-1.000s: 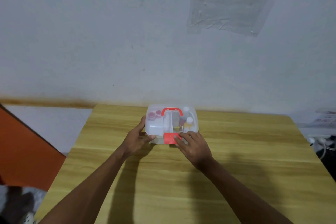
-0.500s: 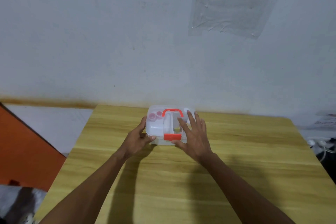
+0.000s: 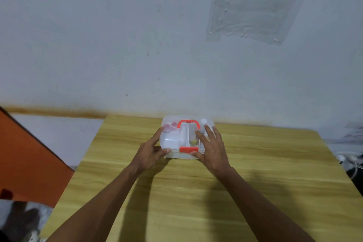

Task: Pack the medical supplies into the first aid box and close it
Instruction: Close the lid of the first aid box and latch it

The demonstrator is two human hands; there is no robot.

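Obs: red plastic latch (image 3: 188, 149) now flush, was flipped out; translucent plastic first aid box (image 3: 174, 155), counter (image 3: 255, 182) far edge, prob. closed. R hand (image 3: 213, 149) spread on lid (image 3: 170, 140); L hand (image 3: 151, 153) grips corner.

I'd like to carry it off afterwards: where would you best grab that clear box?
Probably the red handle on top of the first aid box, coming from above. Its arch is centred left to right on the lid, so fingers can hook under it and the box should hang level.
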